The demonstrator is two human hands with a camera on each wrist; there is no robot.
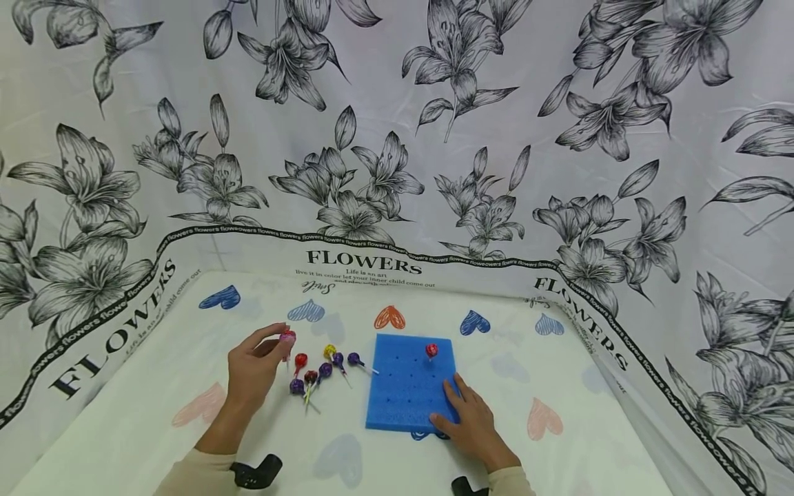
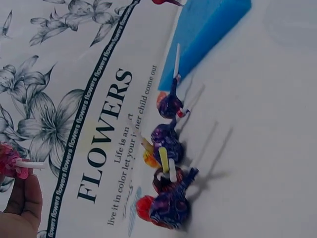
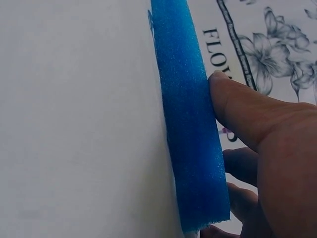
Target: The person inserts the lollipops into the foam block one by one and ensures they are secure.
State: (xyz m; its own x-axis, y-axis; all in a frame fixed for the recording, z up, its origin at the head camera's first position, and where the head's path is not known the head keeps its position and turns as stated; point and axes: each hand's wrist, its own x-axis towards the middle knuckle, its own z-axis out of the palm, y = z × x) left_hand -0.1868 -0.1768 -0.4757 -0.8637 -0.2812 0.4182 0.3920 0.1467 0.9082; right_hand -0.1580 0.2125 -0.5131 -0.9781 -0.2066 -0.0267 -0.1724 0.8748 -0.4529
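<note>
My left hand (image 1: pixel 253 365) pinches a pink-wrapped lollipop (image 1: pixel 287 337) by its head, raised above the table, its white stick pointing down. In the left wrist view, that lollipop (image 2: pixel 14 162) shows at the left edge. My right hand (image 1: pixel 470 421) rests on the near right corner of a blue foam block (image 1: pixel 397 406), thumb on its top edge and fingers along the right side. Several small holes dot the block, and a red lollipop (image 1: pixel 431 350) stands in it at the far right. The right wrist view shows the thumb (image 3: pixel 233 99) touching the foam.
Loose lollipops lie between my left hand and the block: a red one (image 1: pixel 300 360), a yellow one (image 1: pixel 329 351) and several purple ones, including one (image 1: pixel 354 358) whose stick reaches the block's left edge. A flower-printed curtain (image 1: pixel 353 172) hangs around the heart-patterned tablecloth (image 1: pixel 267 441).
</note>
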